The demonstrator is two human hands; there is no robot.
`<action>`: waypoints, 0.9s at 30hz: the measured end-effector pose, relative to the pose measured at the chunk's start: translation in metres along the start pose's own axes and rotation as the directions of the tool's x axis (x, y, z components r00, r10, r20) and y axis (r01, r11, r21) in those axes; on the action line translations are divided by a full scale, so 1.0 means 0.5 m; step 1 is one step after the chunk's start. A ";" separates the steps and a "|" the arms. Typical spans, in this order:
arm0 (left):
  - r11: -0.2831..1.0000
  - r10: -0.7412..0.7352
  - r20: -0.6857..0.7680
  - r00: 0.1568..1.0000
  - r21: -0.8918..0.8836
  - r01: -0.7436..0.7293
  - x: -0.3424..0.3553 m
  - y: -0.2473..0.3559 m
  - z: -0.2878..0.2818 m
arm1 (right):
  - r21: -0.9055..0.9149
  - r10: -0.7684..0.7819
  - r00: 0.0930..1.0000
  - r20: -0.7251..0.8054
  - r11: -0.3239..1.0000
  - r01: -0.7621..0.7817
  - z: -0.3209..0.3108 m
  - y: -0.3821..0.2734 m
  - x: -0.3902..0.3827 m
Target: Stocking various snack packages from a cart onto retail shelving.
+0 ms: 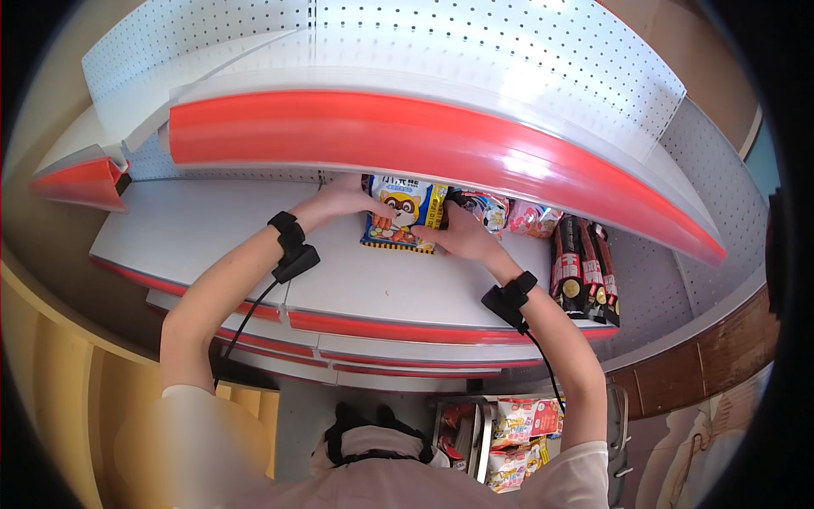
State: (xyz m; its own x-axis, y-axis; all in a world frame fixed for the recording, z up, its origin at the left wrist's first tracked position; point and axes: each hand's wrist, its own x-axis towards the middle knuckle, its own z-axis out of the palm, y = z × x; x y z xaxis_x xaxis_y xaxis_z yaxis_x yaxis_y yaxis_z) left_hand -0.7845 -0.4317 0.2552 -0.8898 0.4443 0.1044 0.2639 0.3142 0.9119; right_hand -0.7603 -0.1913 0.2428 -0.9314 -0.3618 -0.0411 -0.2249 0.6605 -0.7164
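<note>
A blue, white and yellow snack bag [404, 215] with a cartoon animal on its front stands upright on the white shelf, under the red-edged shelf above. My left hand [349, 200] grips its left side, thumb across the front and fingers mostly hidden behind. On the other side, my right hand [468, 235] has its thumb on the bag's lower right front, its fingers around the right edge. Directly right of the bag is a dark, colourful packet [483, 209], partly covered by my right hand. A pink packet [532, 219] sits just beyond it.
Several black and red packets [581, 267] stand at the shelf's right end. The upper shelf's red front strip [407, 129] overhangs my hands. Below right, a cart [485, 441] holds several snack bags [513, 424]. Cables hang from black bands on both wrists.
</note>
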 end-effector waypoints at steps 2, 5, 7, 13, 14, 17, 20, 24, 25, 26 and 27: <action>0.998 -0.047 0.049 0.998 -0.039 0.049 0.004 0.012 0.008 | 0.033 -0.030 0.998 -0.049 0.999 0.032 0.001 0.012 0.003; 0.996 -0.078 0.074 0.994 -0.043 0.082 0.011 -0.008 0.001 | 0.036 -0.004 1.000 -0.014 0.999 0.005 0.010 -0.027 0.001; 0.996 -0.071 0.077 0.994 -0.050 0.075 0.020 -0.019 0.004 | 0.100 -0.066 0.996 -0.053 0.992 0.071 0.010 -0.033 0.001; 0.996 -0.063 0.083 0.995 -0.059 0.068 0.041 -0.042 0.001 | 0.079 -0.054 0.998 0.037 0.996 0.051 0.004 -0.015 0.023; 0.996 -0.070 0.070 0.995 -0.053 0.074 0.042 -0.046 0.002 | 0.086 -0.048 0.997 0.058 0.995 0.043 0.004 -0.009 0.026; 0.996 -0.056 0.081 0.995 -0.060 0.061 0.039 -0.029 0.001 | 0.072 -0.113 0.994 0.010 0.991 0.112 0.007 0.016 0.034; 0.997 -0.050 0.072 0.996 -0.056 0.054 0.025 -0.009 0.006 | 0.091 -0.143 0.990 0.017 0.986 0.141 0.006 0.018 0.036; 0.995 -0.014 0.059 0.998 -0.093 0.020 0.002 0.010 0.007 | 0.122 -0.199 0.980 0.017 0.973 0.195 0.002 0.000 0.022; 0.990 -0.043 0.057 0.997 -0.135 0.050 -0.006 0.020 0.009 | 0.144 -0.228 0.973 0.024 0.964 0.222 -0.001 -0.003 0.019; 0.981 -0.071 0.056 0.996 -0.177 0.080 -0.014 0.030 0.012 | 0.167 -0.257 0.966 0.031 0.954 0.249 -0.003 -0.002 0.018; 0.981 -0.078 0.051 0.996 -0.174 0.086 -0.024 0.044 0.013 | 0.173 -0.261 0.965 0.036 0.952 0.251 -0.003 0.001 0.019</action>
State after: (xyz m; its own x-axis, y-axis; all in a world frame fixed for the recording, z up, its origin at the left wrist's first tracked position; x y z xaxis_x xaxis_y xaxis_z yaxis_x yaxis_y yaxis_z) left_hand -0.7657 -0.4245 0.2716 -0.8874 0.4608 0.0123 0.1177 0.2007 0.9726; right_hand -0.7696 -0.1935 0.2430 -0.8294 -0.5451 0.1225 -0.3987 0.4239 -0.8133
